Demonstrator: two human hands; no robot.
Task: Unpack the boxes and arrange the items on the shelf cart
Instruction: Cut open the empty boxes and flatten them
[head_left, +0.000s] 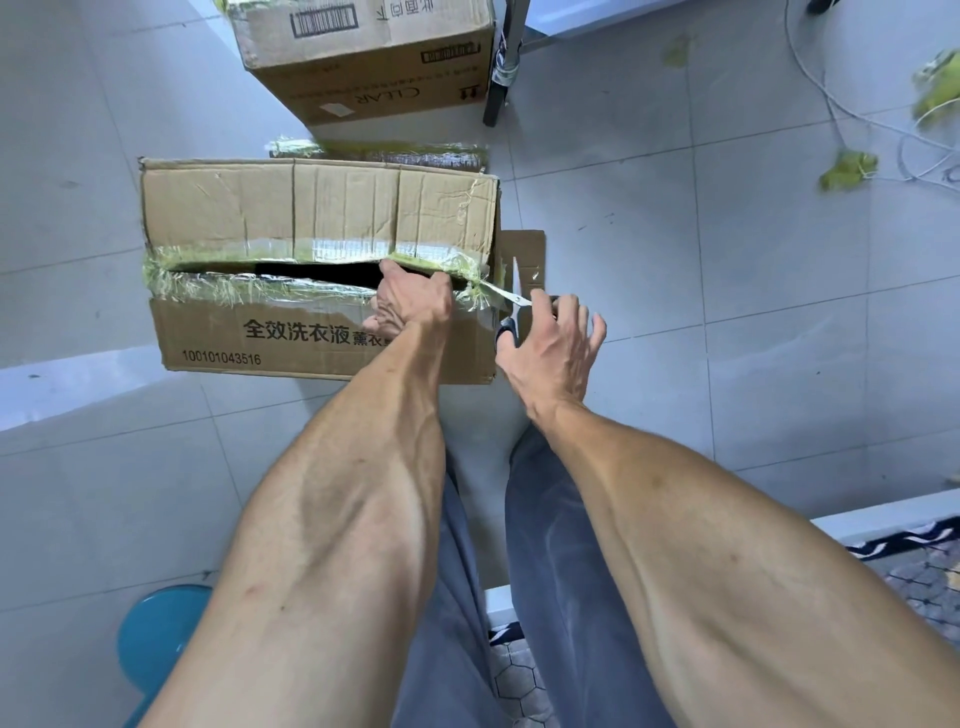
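Head view: left hand (413, 301) fingers curled into the taped laundry detergent box (317, 270) seam. Right hand (553, 345), at its 3 o'clock, grips scissors (514, 306), blades open on the tape

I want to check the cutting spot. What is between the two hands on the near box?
In the head view, a stretch of torn tape at the near box corner lies between the left hand and the right hand, which holds scissors.

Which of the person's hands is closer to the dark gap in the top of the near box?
Left. The left hand grips the flap at the gap in the box; the right hand holds scissors past its right end.
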